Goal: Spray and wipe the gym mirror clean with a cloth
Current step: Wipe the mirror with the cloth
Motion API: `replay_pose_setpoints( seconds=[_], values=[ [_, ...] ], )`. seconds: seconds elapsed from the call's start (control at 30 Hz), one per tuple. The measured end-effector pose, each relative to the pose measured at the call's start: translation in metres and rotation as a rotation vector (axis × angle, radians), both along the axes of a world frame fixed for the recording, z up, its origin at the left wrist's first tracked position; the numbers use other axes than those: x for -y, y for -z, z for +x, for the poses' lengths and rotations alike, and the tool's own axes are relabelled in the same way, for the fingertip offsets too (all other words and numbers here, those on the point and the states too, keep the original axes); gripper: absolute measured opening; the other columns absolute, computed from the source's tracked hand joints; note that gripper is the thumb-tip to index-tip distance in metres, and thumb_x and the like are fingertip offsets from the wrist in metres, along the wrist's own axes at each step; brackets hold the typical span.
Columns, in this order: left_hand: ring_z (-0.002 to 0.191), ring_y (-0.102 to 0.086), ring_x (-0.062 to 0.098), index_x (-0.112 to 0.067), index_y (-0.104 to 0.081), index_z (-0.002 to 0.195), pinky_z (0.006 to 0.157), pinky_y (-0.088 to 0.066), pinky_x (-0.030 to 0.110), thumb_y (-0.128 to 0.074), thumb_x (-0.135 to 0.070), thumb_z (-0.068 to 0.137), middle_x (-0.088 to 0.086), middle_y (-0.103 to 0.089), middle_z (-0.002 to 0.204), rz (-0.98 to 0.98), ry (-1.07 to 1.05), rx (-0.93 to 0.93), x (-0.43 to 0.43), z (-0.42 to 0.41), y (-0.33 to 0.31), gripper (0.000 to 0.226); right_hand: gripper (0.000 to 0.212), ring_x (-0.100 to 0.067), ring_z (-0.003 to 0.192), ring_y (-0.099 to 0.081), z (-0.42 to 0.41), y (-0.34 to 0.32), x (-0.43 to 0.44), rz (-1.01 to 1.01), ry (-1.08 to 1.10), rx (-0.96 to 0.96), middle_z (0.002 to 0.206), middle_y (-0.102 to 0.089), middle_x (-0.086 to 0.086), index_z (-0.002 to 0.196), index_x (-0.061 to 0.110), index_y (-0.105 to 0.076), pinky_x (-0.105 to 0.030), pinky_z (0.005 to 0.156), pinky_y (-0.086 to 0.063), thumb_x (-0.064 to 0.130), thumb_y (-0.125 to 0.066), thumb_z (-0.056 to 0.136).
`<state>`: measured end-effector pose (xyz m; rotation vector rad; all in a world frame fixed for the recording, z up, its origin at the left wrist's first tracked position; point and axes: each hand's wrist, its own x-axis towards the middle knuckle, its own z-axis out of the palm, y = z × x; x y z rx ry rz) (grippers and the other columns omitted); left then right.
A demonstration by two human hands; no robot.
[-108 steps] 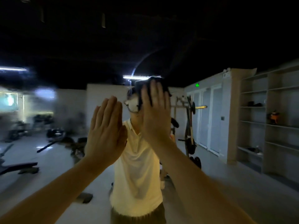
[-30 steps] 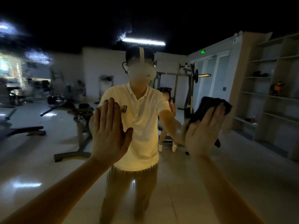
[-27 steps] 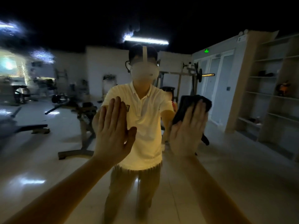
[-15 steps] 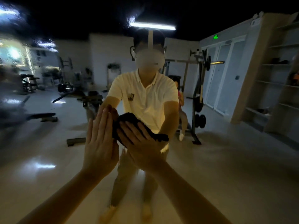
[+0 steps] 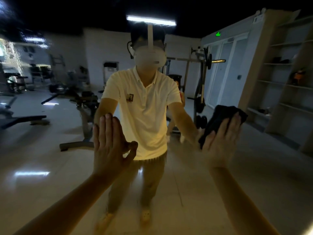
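The gym mirror [image 5: 50, 167] fills the whole view and reflects me and the dim gym behind. My left hand [image 5: 110, 143] lies flat against the glass left of centre, fingers straight and pointing up. My right hand [image 5: 221, 141] presses a dark cloth [image 5: 218, 119] flat onto the mirror at the right, at about waist height of my reflection, with its fingers spread straight over the cloth. No spray bottle is in view.
Only reflections show: a weight bench [image 5: 81, 119] and other machines at the left, a squat rack with plates [image 5: 201, 99] behind my reflection, white doors and open shelves [image 5: 288, 82] at the right, a ceiling light [image 5: 150, 20] above.
My right hand has swept the cloth from the middle of the glass, beside my left hand, out to the right. My left hand has stayed flat on the mirror.
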<state>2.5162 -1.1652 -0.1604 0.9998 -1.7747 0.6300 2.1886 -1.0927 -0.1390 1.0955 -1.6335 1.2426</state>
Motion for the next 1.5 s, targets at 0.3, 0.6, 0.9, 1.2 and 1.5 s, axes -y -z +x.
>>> replay_pose_setpoints(
  seconds=[0.3,0.6,0.9,1.2,1.5],
  values=[
    [0.16,-0.015,0.037,0.004,-0.021,0.162,0.128,-0.019,0.059,-0.05,-0.041,0.104,0.022,-0.013,0.173,0.007,0.139,0.102,-0.009,0.032,-0.005,0.079,0.056,-0.03,0.16,-0.003,0.152,0.038,0.042,0.087,-0.231,-0.105,0.169,-0.013,-0.018,0.156,0.004,-0.029,-0.056,0.128,-0.007,0.032,-0.023,0.109],
    [0.16,-0.014,0.039,0.011,-0.026,0.158,0.13,-0.014,0.055,-0.061,-0.018,0.094,0.026,-0.017,0.17,0.061,0.128,0.08,-0.026,0.065,0.043,0.077,0.051,-0.026,0.157,-0.022,0.201,0.097,0.042,0.393,-0.435,-0.757,0.166,-0.034,-0.006,0.16,0.018,-0.035,-0.046,0.129,-0.014,0.019,-0.036,0.109],
    [0.159,-0.011,0.046,-0.003,-0.005,0.165,0.126,-0.018,0.065,-0.072,-0.041,0.092,0.031,-0.012,0.169,0.092,0.075,0.014,-0.021,0.016,0.062,0.107,0.054,-0.037,0.155,-0.017,0.041,0.096,-0.013,0.272,-0.082,-0.217,0.163,-0.028,-0.027,0.154,-0.001,-0.033,-0.058,0.123,-0.025,0.024,-0.039,0.107],
    [0.158,-0.013,0.047,0.004,-0.014,0.163,0.126,-0.018,0.065,-0.054,-0.06,0.099,0.031,-0.011,0.169,0.122,0.041,0.062,-0.013,0.023,0.067,0.1,0.059,-0.05,0.153,-0.019,0.1,0.093,0.015,0.065,-0.097,0.146,0.16,-0.023,-0.038,0.149,-0.013,-0.032,-0.064,0.122,-0.023,0.029,-0.027,0.108],
    [0.16,-0.009,0.041,0.003,-0.016,0.163,0.129,-0.015,0.059,-0.07,-0.031,0.092,0.025,-0.008,0.172,0.124,0.063,0.25,-0.022,0.059,0.066,0.096,0.057,-0.027,0.156,-0.025,0.229,0.121,0.036,0.32,-0.453,-0.475,0.163,-0.037,-0.012,0.154,0.01,-0.044,-0.048,0.129,-0.016,0.019,-0.063,0.101]
  ],
)
